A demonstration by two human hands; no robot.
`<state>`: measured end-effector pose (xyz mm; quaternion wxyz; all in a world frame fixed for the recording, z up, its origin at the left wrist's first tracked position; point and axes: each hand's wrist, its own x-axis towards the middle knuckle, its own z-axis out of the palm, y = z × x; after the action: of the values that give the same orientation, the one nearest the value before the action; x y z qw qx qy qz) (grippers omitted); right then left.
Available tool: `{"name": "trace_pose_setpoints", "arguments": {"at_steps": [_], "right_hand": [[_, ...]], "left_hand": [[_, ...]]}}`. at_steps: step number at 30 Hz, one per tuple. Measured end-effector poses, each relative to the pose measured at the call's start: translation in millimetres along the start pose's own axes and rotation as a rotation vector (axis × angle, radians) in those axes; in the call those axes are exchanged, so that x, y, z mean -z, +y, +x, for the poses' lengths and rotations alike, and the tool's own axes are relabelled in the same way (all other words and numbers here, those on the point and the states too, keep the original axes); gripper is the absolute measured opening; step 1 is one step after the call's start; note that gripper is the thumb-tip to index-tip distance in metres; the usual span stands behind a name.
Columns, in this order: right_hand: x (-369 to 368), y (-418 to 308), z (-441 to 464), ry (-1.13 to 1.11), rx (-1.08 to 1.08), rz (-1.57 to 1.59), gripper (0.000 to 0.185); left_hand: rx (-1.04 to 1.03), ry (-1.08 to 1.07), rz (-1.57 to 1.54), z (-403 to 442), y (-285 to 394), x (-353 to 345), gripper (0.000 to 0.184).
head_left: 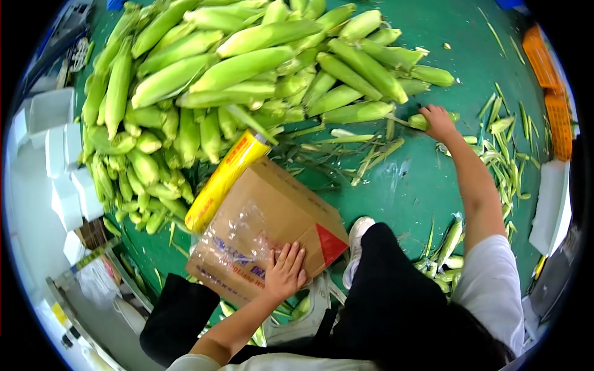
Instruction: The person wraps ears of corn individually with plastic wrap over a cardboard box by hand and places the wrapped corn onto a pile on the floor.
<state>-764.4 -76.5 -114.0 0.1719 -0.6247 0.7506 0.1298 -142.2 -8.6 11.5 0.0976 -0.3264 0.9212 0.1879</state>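
My left hand lies flat on a brown cardboard box, fingers stretched out. Clear plastic film covers part of the box's printed top. Along the box's far left edge leans a long yellow roll-shaped carton of wrap. Far out to the right, my right hand is wrapped round a green ear of corn low over the green floor; the palm hides its middle. Beside that hand is a large heap of unhusked corn.
Loose husk leaves are strewn along the right. Orange crates stand at the far right edge, white foam boxes at the left. A plastic-wrapped pack of corn lies by my right leg. Below the box is a grey stool.
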Motion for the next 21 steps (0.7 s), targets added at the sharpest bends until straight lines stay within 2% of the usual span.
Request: {"name": "trace_pose_setpoints", "arguments": {"at_steps": [3,5,8,10,11,13,14,16,17,18,20,21], "right_hand": [[72,-61,-30,-0.131,0.056,0.182,0.088],[102,-85,-43,0.040,0.124,0.361,0.097],[193,-150,-49,0.260,0.322,0.652,0.092],[277,-216,-77,-0.019,0.066,1.042,0.082],[296,-234,-83,-0.079,0.048,1.093,0.073],[324,-282,-114,-0.232,0.064,1.276,0.071],[332,-302,-133,-0.297,0.078,1.321,0.069],[354,-344,-185,-0.512,0.313,1.394,0.076],[363,-367,-213,-0.603,0.426,1.446,0.081],[358,-387,-235,-0.654,0.518,1.508,0.087],[347,-429,-290,-0.610,0.633,1.597,0.092],[335,-441,-311,-0.576,0.648,1.720,0.088]], "left_hand": [[0.023,0.002,-0.058,4,5,7,0.065],[0.053,0.018,-0.079,-1,9,11,0.066],[0.057,0.111,-0.160,-7,13,17,0.068],[0.005,0.148,-0.193,-20,22,13,0.069],[-0.044,0.142,-0.184,-26,24,11,0.069],[-0.175,0.159,-0.202,-46,29,10,0.069],[-0.041,0.279,-0.407,-50,37,3,0.067],[0.227,0.484,-0.845,-52,55,-7,0.063],[0.367,0.402,-1.642,-49,54,19,0.063],[0.074,0.114,-2.177,-71,59,77,0.072],[-0.296,-0.211,-2.500,-114,77,152,0.078],[-0.377,-0.289,-2.646,-130,82,154,0.078]]}}
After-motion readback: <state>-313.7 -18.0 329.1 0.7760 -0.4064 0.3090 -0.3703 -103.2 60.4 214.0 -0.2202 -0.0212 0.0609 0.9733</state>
